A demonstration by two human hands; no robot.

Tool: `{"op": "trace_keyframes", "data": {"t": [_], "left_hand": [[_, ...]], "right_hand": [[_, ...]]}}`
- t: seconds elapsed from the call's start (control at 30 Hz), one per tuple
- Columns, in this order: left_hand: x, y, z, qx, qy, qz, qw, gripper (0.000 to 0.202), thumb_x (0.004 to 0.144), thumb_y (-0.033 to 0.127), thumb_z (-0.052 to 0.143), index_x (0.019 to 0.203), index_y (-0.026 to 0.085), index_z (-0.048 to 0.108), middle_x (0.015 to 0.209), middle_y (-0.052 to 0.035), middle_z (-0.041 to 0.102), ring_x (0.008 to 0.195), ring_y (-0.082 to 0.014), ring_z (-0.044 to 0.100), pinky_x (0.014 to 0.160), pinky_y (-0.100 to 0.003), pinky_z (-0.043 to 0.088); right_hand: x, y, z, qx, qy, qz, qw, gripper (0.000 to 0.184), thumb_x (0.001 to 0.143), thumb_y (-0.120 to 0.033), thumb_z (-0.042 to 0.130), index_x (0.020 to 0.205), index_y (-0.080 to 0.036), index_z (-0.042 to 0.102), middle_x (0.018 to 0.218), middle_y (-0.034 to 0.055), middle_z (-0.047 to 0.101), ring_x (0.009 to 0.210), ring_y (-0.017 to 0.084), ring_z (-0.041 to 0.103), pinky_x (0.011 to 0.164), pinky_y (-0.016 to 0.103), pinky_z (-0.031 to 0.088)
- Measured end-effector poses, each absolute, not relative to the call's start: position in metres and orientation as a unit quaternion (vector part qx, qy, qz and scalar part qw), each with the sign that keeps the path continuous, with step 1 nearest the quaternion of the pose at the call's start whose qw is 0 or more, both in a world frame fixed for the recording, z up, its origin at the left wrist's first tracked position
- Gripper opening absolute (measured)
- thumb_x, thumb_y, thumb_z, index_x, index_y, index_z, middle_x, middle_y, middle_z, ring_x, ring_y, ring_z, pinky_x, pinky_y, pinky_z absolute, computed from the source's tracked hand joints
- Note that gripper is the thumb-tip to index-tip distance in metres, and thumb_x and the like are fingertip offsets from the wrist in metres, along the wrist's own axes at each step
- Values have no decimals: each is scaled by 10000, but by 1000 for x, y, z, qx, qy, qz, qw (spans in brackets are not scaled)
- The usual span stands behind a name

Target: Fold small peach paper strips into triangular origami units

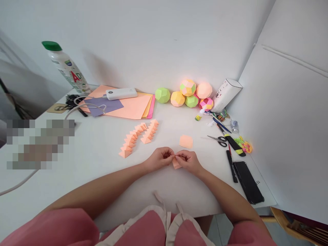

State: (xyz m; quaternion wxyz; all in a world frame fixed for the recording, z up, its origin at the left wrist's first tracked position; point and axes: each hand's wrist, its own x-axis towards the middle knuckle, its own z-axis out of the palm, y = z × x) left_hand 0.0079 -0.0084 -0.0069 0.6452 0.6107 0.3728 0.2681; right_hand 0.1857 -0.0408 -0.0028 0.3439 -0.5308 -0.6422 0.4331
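Both hands meet near the front middle of the white table (97, 150). My left hand (159, 159) and my right hand (188, 160) are closed in a pinch on a small folded piece of orange paper (176, 164), fingertips touching above it. Just beyond them lies a loose orange paper square (186, 141). To the left, two rows of folded orange paper units (138, 136) lie on the table.
Several coloured paper balls (188, 94) sit by the back wall. Sheets of coloured paper (128, 104) with a white power bank (121, 93) lie at back left, beside a bottle (68, 70). Scissors (217, 139), pens (232, 165) and a black phone (248, 182) lie at right.
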Motion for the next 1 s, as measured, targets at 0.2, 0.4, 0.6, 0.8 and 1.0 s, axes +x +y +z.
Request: {"op": "trace_keyframes", "data": {"t": [0.2, 0.4, 0.6, 0.8, 1.0], "left_hand": [[7, -8, -7, 601, 375, 262, 655, 103, 721, 266, 527, 720, 164, 513, 543, 46, 481, 475, -69, 420, 446, -186, 319], [4, -4, -5, 563, 376, 281, 680, 127, 741, 291, 533, 737, 171, 494, 521, 36, 512, 498, -101, 507, 506, -224, 409], [4, -6, -3, 562, 368, 269, 690, 156, 735, 315, 565, 736, 168, 513, 573, 33, 535, 522, -97, 527, 516, -223, 423], [5, -4, -11, 566, 377, 277, 679, 147, 738, 301, 556, 732, 169, 494, 540, 45, 512, 487, -89, 511, 492, -208, 403], [4, -2, -12, 552, 389, 289, 679, 183, 776, 344, 545, 769, 170, 486, 488, 43, 529, 465, -91, 516, 504, -209, 418]], "right_hand": [[185, -41, -2, -547, -629, 419, 359, 91, 716, -186, 540, 652, -166, 600, 590, -3, 551, 544, 106, 486, 501, 225, 414], [194, -36, 3, -547, -557, 493, 384, 62, 694, -211, 560, 645, -173, 558, 579, -11, 542, 508, 120, 541, 494, 251, 474], [193, -37, 2, -544, -558, 499, 379, 37, 678, -175, 558, 641, -173, 555, 588, -16, 544, 507, 115, 545, 489, 245, 478], [193, -37, 4, -542, -584, 476, 371, 58, 688, -170, 552, 630, -164, 546, 570, -19, 530, 500, 116, 550, 494, 243, 456], [198, -33, 3, -523, -558, 483, 427, 82, 769, -246, 531, 729, -176, 519, 606, -23, 548, 528, 106, 551, 545, 245, 475]]}}
